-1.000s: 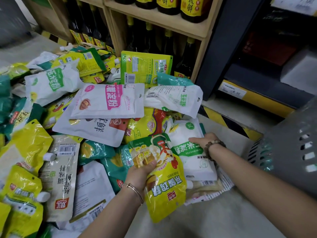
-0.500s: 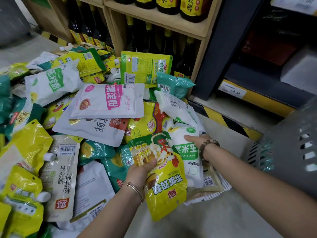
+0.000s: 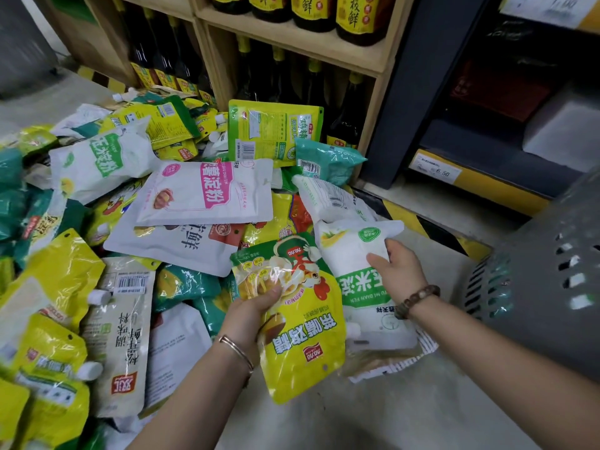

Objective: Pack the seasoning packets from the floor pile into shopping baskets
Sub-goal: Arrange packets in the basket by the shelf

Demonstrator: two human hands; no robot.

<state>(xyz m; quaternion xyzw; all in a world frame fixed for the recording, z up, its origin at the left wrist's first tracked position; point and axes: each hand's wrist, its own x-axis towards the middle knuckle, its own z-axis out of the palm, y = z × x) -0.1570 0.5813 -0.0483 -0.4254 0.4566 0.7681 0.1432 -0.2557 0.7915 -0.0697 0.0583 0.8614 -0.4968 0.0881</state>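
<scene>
pinching yellow bag (image 3: 305, 336) with left hand (image 3: 250, 315) | gripping white bag (image 3: 354, 254) side with right hand (image 3: 397, 274) | likely soft, floppy, slick, light | best held by an edge

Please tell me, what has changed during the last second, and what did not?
The right hand, earlier flat on the white green-banded packet, now grips its edge and tips it up. The white packet behind it shifted, uncovering a teal packet. The left hand holds the yellow packet as before; the grey basket stayed.
</scene>
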